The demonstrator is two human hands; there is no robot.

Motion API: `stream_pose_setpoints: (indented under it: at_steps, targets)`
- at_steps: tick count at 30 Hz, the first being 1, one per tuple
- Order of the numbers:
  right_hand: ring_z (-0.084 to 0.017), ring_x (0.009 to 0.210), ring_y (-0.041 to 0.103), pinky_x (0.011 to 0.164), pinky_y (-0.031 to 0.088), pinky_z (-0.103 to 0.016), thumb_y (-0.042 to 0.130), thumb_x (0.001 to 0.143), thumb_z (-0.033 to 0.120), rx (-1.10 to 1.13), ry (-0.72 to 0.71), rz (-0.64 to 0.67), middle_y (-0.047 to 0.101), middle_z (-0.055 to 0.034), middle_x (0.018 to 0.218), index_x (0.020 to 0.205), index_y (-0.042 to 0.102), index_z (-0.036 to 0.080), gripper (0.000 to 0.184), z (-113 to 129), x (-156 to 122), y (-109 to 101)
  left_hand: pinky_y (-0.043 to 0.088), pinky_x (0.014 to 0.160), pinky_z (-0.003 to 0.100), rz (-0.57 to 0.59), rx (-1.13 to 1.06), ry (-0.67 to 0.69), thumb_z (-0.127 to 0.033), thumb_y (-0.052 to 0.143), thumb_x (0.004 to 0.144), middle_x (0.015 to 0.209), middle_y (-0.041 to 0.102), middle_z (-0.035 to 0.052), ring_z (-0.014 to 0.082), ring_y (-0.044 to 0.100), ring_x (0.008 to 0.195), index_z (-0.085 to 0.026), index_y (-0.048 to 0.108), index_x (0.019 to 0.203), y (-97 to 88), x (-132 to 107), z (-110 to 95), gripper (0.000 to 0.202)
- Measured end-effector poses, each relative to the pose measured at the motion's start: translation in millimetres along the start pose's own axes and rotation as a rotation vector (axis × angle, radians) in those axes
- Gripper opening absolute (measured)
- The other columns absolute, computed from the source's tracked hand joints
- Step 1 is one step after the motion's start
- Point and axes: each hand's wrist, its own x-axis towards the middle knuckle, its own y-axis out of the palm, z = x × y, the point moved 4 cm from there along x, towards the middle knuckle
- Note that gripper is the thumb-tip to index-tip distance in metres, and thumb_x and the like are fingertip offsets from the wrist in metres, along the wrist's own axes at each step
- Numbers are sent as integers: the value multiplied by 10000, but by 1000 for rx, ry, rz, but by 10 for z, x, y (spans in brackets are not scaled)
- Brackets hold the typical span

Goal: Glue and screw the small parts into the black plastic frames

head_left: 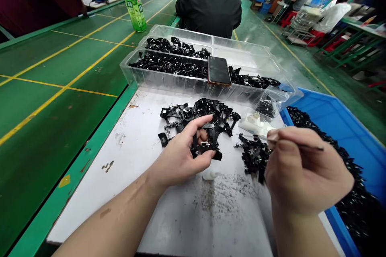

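Note:
My left hand [182, 150] is curled around a small black plastic part [206, 144], held just above the white work board [144, 156]. My right hand [301, 172] is closed on a thin dark tool [310, 147] whose tip points to the right. A loose pile of black plastic parts [199, 114] lies just beyond my left hand. A smaller heap of black pieces [255, 154] sits between my two hands, close to my right hand.
Clear plastic trays [169, 80] with black parts stand behind the board, a phone [218, 71] lying across them. A blue bin [340, 124] of black parts is at the right. A green bottle [135, 7] stands on the green conveyor [60, 80]. A person in black [211, 6] sits ahead.

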Motion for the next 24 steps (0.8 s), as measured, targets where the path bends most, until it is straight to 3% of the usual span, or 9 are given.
stream_pose_setpoints:
  at_steps: [3,5,10,16,18,21,23,24]
  targets:
    - [-216,830,724,759,568,-391,780,962,250,-107,39,-221,765,-45,943,1050,825,218,103,-282,121,-153,606,858,346,-6,16,12,-241,721,933,1083,673,41,200,676,923,-289,465,1606,-1,-11,1,721]
    - [-235,918,746,848,582,-407,759,986,311,-211,76,-243,782,-66,997,1061,820,201,146,-484,197,-227,590,869,348,-7,36,10,-267,698,955,1084,668,45,202,672,947,-285,460,1609,1,-20,14,697]
    - [-249,984,746,891,582,-401,659,1033,363,-420,128,-114,797,-87,1084,1117,805,203,232,-793,263,-277,581,926,391,26,67,-59,-362,658,994,1144,677,63,220,687,1002,-295,407,1639,11,-24,103,695]
    - [-272,919,733,851,580,-426,572,1041,371,-482,116,24,798,-102,1032,1034,785,207,268,-1015,288,-102,587,1010,458,28,81,-72,-375,663,977,1217,683,84,254,711,1084,-310,388,1640,-1,-6,202,721]
    - [-299,899,719,846,571,-469,620,1005,418,-492,110,38,792,-118,1017,1059,786,195,283,-1014,314,-72,584,1012,468,21,92,-65,-353,659,971,1210,689,81,259,717,1086,-310,387,1638,1,-3,216,721]
    - [-345,1037,689,942,536,-530,636,999,453,-548,42,-36,763,-152,1083,1128,764,172,335,-769,290,-67,581,1008,473,6,123,-50,-318,664,953,1186,697,71,257,719,1062,-305,402,1626,11,0,222,722]
    - [-299,1026,685,922,542,-467,597,1037,419,-454,54,-15,749,-123,1077,1081,748,198,271,-525,208,-15,580,1021,471,3,132,-29,-288,674,939,1185,699,67,254,718,1066,-298,419,1614,23,1,217,722]
    - [-263,962,690,855,552,-414,583,1052,414,-343,111,83,747,-93,1034,1037,742,221,250,-423,147,57,583,1024,464,4,132,-16,-268,679,931,1185,701,66,251,718,1067,-293,429,1608,29,1,213,722]
